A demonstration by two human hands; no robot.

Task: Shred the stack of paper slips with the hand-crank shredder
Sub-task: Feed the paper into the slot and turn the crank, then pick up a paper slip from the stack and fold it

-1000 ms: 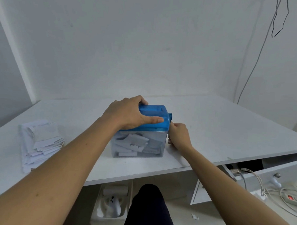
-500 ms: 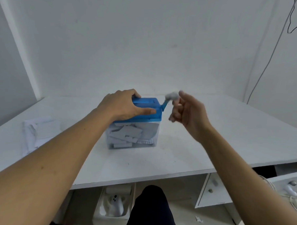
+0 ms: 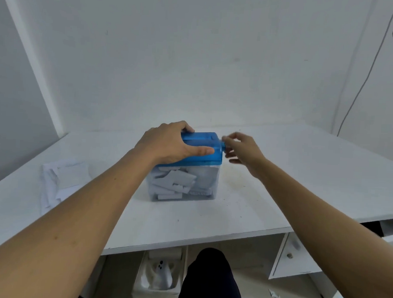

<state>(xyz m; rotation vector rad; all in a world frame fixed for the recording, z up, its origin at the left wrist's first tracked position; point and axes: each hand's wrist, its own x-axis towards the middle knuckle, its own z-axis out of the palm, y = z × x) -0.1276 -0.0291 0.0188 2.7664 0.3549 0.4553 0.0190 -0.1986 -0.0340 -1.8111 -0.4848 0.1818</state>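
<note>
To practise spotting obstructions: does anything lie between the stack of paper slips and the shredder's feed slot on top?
Nothing resting on the desk does. The left forearm passes between the paper slips and the shredder, and the left hand gripping the shredder covers its lid's left end.

Shredder (image 3: 200, 146) at table (image 3: 290, 186) centre, cut pieces (image 3: 176, 181) inside its lower box. Left grip (image 3: 168, 143) on top of shredder, thumb along front edge, fingers over back edge. Right grip (image 3: 243, 148) just beside shredder's right end. Stack of paper slips (image 3: 61, 183) on table, well left of shredder. Basket (image 3: 157, 292) on floor under table. Drawer unit (image 3: 298, 261) under table's right side. Cable (image 3: 362, 88) on wall behind, right.
</note>
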